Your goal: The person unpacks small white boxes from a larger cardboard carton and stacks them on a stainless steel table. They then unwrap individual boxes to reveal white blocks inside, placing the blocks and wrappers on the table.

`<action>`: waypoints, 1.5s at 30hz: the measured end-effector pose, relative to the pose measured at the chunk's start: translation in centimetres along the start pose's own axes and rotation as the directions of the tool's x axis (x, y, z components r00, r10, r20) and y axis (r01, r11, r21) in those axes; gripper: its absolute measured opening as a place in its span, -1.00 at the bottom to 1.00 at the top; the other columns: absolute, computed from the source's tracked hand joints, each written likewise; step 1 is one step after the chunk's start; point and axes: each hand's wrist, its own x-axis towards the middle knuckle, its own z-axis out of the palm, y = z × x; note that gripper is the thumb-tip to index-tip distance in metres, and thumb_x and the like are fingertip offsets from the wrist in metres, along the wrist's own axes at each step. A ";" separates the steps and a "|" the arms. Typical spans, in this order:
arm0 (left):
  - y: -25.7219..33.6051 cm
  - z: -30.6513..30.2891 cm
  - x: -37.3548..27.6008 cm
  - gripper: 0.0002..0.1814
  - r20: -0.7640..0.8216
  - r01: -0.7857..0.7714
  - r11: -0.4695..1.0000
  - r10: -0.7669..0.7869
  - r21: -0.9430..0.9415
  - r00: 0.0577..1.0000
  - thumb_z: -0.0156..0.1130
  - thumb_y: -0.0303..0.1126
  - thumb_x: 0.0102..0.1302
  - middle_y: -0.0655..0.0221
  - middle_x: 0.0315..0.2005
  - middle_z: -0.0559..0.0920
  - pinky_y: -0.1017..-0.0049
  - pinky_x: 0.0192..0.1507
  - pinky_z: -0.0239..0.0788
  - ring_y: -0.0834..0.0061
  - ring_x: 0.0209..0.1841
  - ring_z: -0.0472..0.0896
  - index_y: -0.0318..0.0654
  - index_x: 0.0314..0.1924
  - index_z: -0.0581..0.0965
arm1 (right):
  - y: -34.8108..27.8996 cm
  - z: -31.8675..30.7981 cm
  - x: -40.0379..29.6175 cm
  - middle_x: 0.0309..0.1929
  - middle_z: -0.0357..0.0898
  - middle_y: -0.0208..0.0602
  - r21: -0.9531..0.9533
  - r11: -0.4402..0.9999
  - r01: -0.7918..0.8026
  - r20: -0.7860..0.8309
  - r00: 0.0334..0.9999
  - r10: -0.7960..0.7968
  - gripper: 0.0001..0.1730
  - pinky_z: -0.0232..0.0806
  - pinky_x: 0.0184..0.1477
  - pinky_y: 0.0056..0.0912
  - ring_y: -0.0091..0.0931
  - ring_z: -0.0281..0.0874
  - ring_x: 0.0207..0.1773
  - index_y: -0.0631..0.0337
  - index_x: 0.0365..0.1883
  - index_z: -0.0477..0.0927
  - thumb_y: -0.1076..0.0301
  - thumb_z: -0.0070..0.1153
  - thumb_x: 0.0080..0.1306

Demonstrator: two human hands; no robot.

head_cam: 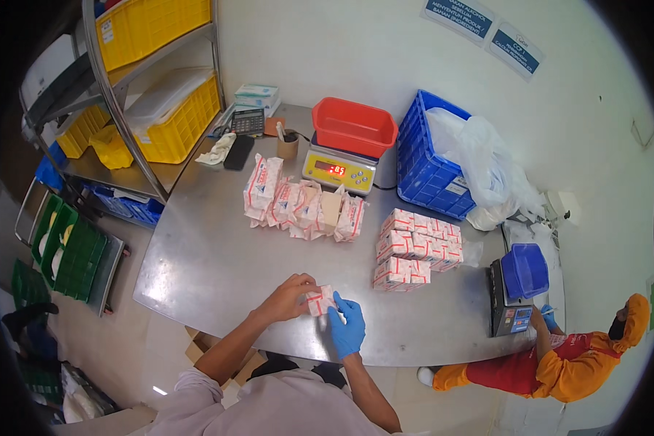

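My bare left hand (290, 297) and my blue-gloved right hand (346, 321) hold a small white-and-red paper-wrapped block (320, 300) between them, over the front of the steel table (207, 267). Fingers of the left hand lie on its left and upper side, and those of the right hand on its right side. Beyond it, opened wrappers (305, 204) stand in a row, a bare tan block (331, 208) among them. Similar wrapped blocks (414, 242) are stacked to the right.
A lit yellow scale (339, 173) bears a red tub (354, 128). A blue crate (436, 180) with plastic bags stands behind the stack. At the right, a co-worker (572, 359) is beside another scale (509, 319) with a blue tub (526, 272). A metal shelf (141, 147) borders the left.
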 end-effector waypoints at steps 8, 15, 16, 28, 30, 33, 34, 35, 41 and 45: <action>-1.2 -1.3 1.6 -0.66 0.128 0.107 0.957 -0.074 -0.269 0.989 0.35 -0.47 0.14 0.28 -0.19 0.58 0.36 -0.03 0.41 0.30 -0.10 0.58 -0.22 -0.03 0.64 | 1.5 1.5 2.8 -0.29 0.43 -0.31 0.283 0.955 0.088 -0.098 0.993 -0.063 -0.92 0.37 -0.10 -0.50 -0.54 0.47 -0.21 0.29 -0.41 0.61 0.52 0.29 0.22; -1.9 1.8 -1.2 -0.81 -0.200 -0.131 0.984 0.105 -0.124 0.974 0.39 -0.29 0.17 0.26 -0.34 0.65 0.34 -0.17 0.48 0.23 -0.30 0.64 -0.18 -0.24 0.71 | 0.3 0.1 4.1 -0.42 0.50 -0.35 0.106 0.993 0.049 0.066 0.996 -0.056 -0.91 0.35 -0.26 -0.52 -0.61 0.47 -0.34 0.24 -0.40 0.68 0.42 0.26 0.29; -1.8 3.1 -3.1 -0.79 -0.235 -0.146 0.987 0.125 -0.074 0.964 0.41 -0.24 0.17 0.27 -0.36 0.66 0.35 -0.19 0.49 0.23 -0.32 0.65 -0.14 -0.24 0.72 | -0.5 -0.8 2.4 -0.44 0.52 -0.37 -0.035 0.999 -0.012 0.140 0.990 0.017 -0.89 0.35 -0.28 -0.52 -0.62 0.47 -0.38 0.22 -0.39 0.69 0.38 0.25 0.30; -2.9 11.4 -6.6 -0.71 -0.163 0.496 0.708 -0.641 -0.504 0.750 0.25 -0.26 0.32 0.22 -0.55 0.71 0.50 -0.39 0.49 0.54 -0.49 0.69 -0.39 -0.28 0.69 | 3.7 0.9 -1.5 -0.31 0.72 -0.23 0.057 0.956 -0.288 0.091 0.955 0.282 -0.76 0.47 -0.21 -0.47 -0.53 0.66 -0.28 0.23 -0.21 0.69 0.24 0.23 0.30; -3.6 10.6 -6.2 -0.71 -0.148 0.499 0.772 -0.589 -0.394 0.795 0.26 -0.24 0.30 0.21 -0.56 0.70 0.47 -0.40 0.48 0.53 -0.51 0.69 -0.37 -0.30 0.70 | 3.3 0.8 0.1 -0.35 0.70 -0.22 -0.118 0.927 -0.357 0.193 0.907 0.374 -0.75 0.46 -0.22 -0.48 -0.52 0.66 -0.30 0.25 -0.24 0.66 0.24 0.22 0.29; -5.2 10.7 -6.4 -0.71 -0.208 0.481 0.834 -0.538 -0.271 0.817 0.26 -0.23 0.28 0.20 -0.58 0.69 0.42 -0.42 0.45 0.51 -0.54 0.67 -0.35 -0.33 0.70 | 4.5 1.2 1.3 -0.36 0.70 -0.19 -0.176 0.957 -0.231 0.347 0.895 0.280 -0.77 0.45 -0.25 -0.47 -0.48 0.64 -0.35 0.30 -0.26 0.62 0.27 0.18 0.33; -5.5 10.7 -6.6 -0.71 -0.243 0.471 0.849 -0.522 -0.239 0.818 0.27 -0.22 0.27 0.20 -0.59 0.68 0.41 -0.43 0.45 0.51 -0.56 0.66 -0.34 -0.33 0.70 | 5.9 1.6 1.5 -0.36 0.70 -0.18 -0.009 0.949 -0.315 0.388 0.874 0.293 -0.79 0.45 -0.26 -0.47 -0.47 0.64 -0.36 0.31 -0.28 0.61 0.30 0.16 0.34; -5.7 10.5 -7.1 -0.72 -0.227 0.502 0.826 -0.556 -0.256 0.800 0.27 -0.23 0.27 0.21 -0.59 0.68 0.41 -0.43 0.44 0.50 -0.56 0.65 -0.35 -0.34 0.70 | 7.6 2.0 1.6 -0.37 0.69 -0.16 0.155 0.906 -0.395 0.432 0.852 0.297 -0.80 0.45 -0.27 -0.47 -0.46 0.64 -0.38 0.32 -0.30 0.60 0.32 0.14 0.36; -3.1 8.2 -7.9 -0.79 0.036 0.612 0.554 -0.723 -0.564 0.689 0.36 -0.33 0.22 0.25 -0.53 0.71 0.43 -0.44 0.45 0.48 -0.57 0.61 -0.38 -0.32 0.70 | 12.1 0.7 0.9 -0.42 0.66 -0.08 0.591 0.622 -0.514 0.450 0.850 0.274 -0.86 0.52 -0.26 -0.35 -0.39 0.64 -0.42 0.33 -0.29 0.53 0.44 0.00 0.41; -4.7 6.7 -7.1 -0.67 -0.168 0.493 0.742 -0.615 -0.454 0.770 0.42 -0.37 0.16 0.23 -0.31 0.72 0.44 -0.25 0.50 0.41 -0.36 0.65 -0.36 -0.10 0.64 | 12.7 0.4 3.2 -0.41 0.64 -0.14 0.739 0.506 -0.444 0.316 0.892 0.322 -0.87 0.52 -0.28 -0.30 -0.38 0.62 -0.42 0.28 -0.26 0.52 0.40 -0.01 0.42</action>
